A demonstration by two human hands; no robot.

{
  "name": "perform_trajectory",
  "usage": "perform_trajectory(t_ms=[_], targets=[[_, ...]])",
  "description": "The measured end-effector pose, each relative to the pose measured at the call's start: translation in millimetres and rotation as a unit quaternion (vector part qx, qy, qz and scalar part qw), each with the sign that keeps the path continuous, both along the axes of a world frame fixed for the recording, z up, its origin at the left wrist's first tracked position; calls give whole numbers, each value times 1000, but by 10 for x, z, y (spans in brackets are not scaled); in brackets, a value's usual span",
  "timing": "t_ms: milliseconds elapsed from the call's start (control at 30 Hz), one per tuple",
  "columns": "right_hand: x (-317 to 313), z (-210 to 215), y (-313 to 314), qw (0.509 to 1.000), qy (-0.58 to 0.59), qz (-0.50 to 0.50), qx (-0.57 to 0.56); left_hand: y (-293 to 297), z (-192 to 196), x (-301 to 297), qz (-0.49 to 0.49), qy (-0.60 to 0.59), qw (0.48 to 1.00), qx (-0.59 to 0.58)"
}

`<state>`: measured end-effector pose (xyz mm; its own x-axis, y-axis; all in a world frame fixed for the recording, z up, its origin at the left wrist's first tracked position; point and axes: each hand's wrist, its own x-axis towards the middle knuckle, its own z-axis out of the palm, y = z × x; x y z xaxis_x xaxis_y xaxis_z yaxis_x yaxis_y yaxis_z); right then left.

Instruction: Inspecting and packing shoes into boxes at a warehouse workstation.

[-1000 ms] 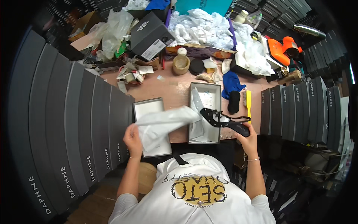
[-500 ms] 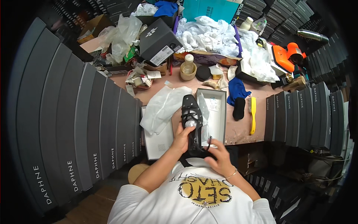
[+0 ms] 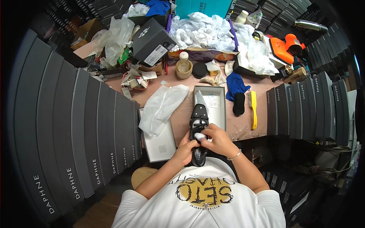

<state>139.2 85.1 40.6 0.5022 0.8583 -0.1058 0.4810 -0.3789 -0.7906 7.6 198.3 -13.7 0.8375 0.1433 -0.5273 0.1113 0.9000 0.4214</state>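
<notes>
A black flat shoe (image 3: 199, 111) with small pale studs and thin straps points away from me over the near end of an open grey-and-white shoebox (image 3: 222, 114). Closed around the shoe's left side is my left hand (image 3: 184, 150), thumb near the opening. My right hand (image 3: 218, 141) pinches a wad of white paper (image 3: 200, 136) at the shoe's opening; how deep the wad sits inside is hidden by the fingers. White wrapping (image 3: 163, 108) lies to the left, partly over a white box lid (image 3: 159, 149).
Tall rows of grey shoeboxes (image 3: 72, 125) wall the left, with more shoeboxes (image 3: 300, 102) at right. A yellow-handled brush (image 3: 254, 114), black pad (image 3: 239, 104) and blue cloth (image 3: 236, 86) lie right of the open box. Behind stand a bottle in a cup (image 3: 184, 68) and a box of crumpled paper (image 3: 201, 32).
My right hand has let go of the strap by the heel and moved onto the shoe's opening, now gripping white paper. The shoe has come slightly nearer to me.
</notes>
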Motion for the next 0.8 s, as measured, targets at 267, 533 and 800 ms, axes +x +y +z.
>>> perform_trajectory(t_ms=[267,533,800], targets=[[304,-603,-262,971,44,-225,63,147,-90,48,-17,67,979,-194],[44,-228,344,978,-197,-7,66,96,-15,125,45,52,992,-102],[-64,-411,313,952,-290,96,18,51,-83,116,53,60,981,-175]])
